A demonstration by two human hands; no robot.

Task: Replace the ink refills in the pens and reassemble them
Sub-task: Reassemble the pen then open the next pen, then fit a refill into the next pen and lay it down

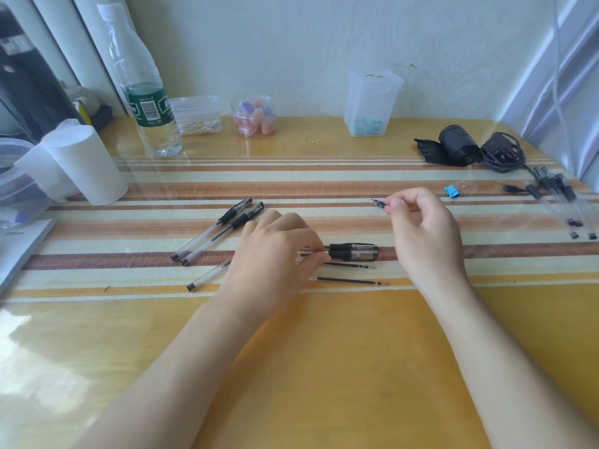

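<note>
Two loose refills point(351, 280) (two whole pens point(241, 220))

Passage is offered over the bare near table point(324, 367). The left is obstructed by two pens point(240, 221), the back by a bottle point(146, 102).

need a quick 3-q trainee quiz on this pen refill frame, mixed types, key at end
1. True or false: the right hand pinches a small black pen tip piece.
2. Multiple choice: how many thin black ink refills lie loose on the striped table mat, just nearer the person than the clear plastic pen with a black grip that the left hand pinches? A one, B two, C five.
3. Fill in: the small wire-handled binder clip beyond the right hand is ____ in colour.
Key: 1 true; 2 B; 3 blue.
</note>
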